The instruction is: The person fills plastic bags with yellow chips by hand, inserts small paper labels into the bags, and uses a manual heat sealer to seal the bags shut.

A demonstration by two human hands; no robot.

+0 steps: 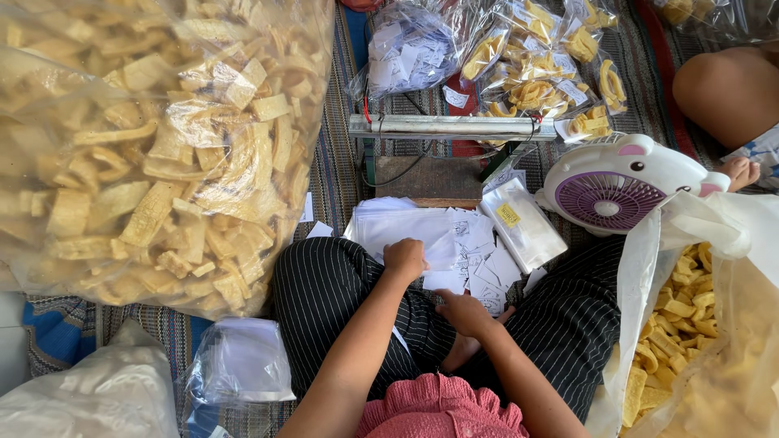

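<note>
Paper slips (475, 259), small white printed ones, lie heaped on the woven mat (333, 162) between the person's striped-trousered knees, just beyond both hands. Left hand (404, 258) is curled with fingers pressed together on a stack of clear plastic bags (406, 227) at the far left edge of the slips. Right hand (464, 312) rests nearer the body, fingers bent down onto the slips; whether it pinches one I cannot tell. Ahead of the hands stands a bar-type bag sealer (450, 126). Right of them sits a white fan (621, 182) with a purple grille. Left of them bulges a huge clear sack of yellow chips (154, 146).
</note>
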